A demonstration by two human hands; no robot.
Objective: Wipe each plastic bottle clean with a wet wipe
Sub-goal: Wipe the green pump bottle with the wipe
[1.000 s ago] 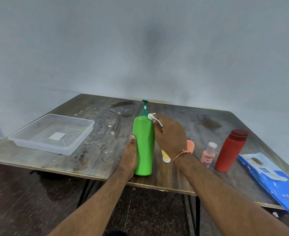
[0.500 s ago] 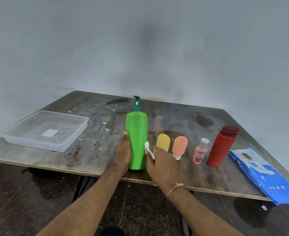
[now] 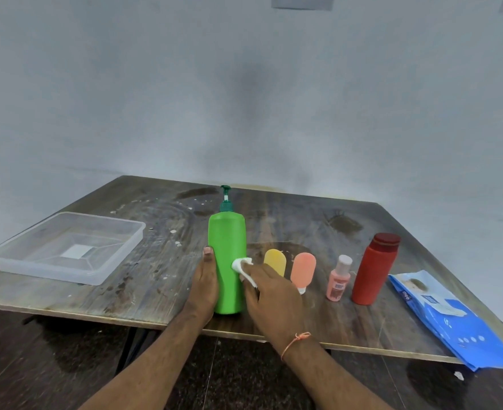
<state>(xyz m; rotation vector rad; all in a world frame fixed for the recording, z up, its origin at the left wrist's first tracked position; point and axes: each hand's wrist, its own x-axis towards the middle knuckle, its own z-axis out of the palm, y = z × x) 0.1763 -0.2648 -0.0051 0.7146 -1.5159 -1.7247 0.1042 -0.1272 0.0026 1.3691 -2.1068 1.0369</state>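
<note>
Fingers (image 3: 251, 275) of the right hand (image 3: 274, 297) pinch a wipe (image 3: 240, 265) against the green bottle (image 3: 227, 261), upright at the desk's (image 3: 155, 285) near edge, steadied by the left hand (image 3: 204, 279) (four others (image 3: 373, 269) apparently wait).

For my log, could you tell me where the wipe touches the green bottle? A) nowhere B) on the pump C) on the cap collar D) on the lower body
D: the right hand presses the wipe against the green bottle below its middle.
</note>
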